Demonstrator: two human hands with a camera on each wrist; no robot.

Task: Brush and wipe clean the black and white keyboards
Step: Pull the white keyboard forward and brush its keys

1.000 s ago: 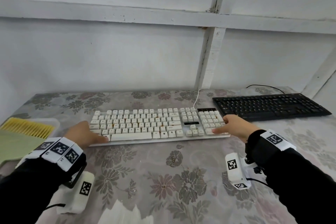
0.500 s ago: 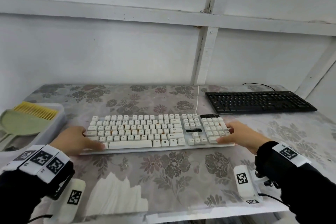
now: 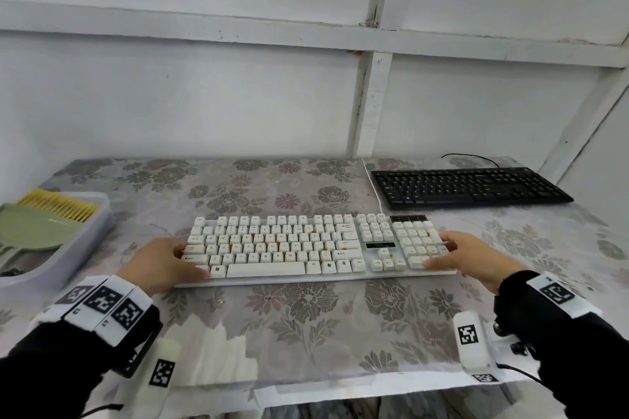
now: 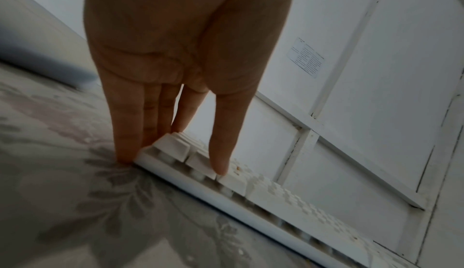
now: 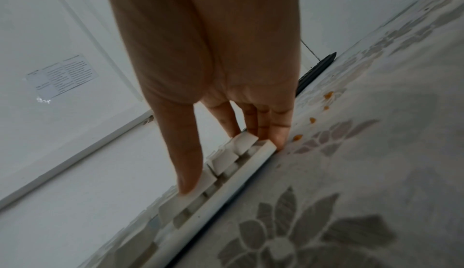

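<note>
Sleeves (image 3: 51,371), black, at the bottom corners, cut off by the edge, with white bands of square black marks at both wrists. White paper (image 3: 221,354) under the clear table cover, partly hidden by the left wrist. Flowered table (image 3: 306,316) under everything.

Left hand (image 3: 160,265) on the left end of the white keyboard (image 3: 289,245), right hand (image 3: 469,260) on the right end, well apart. Thumbs on top of the corner keys, straight fingers (image 4: 126,133) pressed against the ends, clamped on the keyboard from both sides. Fingertips hidden behind the keys. Hard to tell if the keyboard is flat on the table or lifted a bit. Small orange specks between some keys, and orange crumbs (image 5: 297,137) on the table beside the right fingers.

Pale tray (image 3: 68,255) at the left, cut off by the edge, holding a green dustpan (image 3: 30,228) and yellow brush bristles (image 3: 58,206), handles half hidden.

Black keyboard (image 3: 469,187) far back on the right, cord curling behind it. White wall (image 3: 204,105) with bars behind. Small paper (image 4: 307,58) stuck on the wall, words too tiny to read.
</note>
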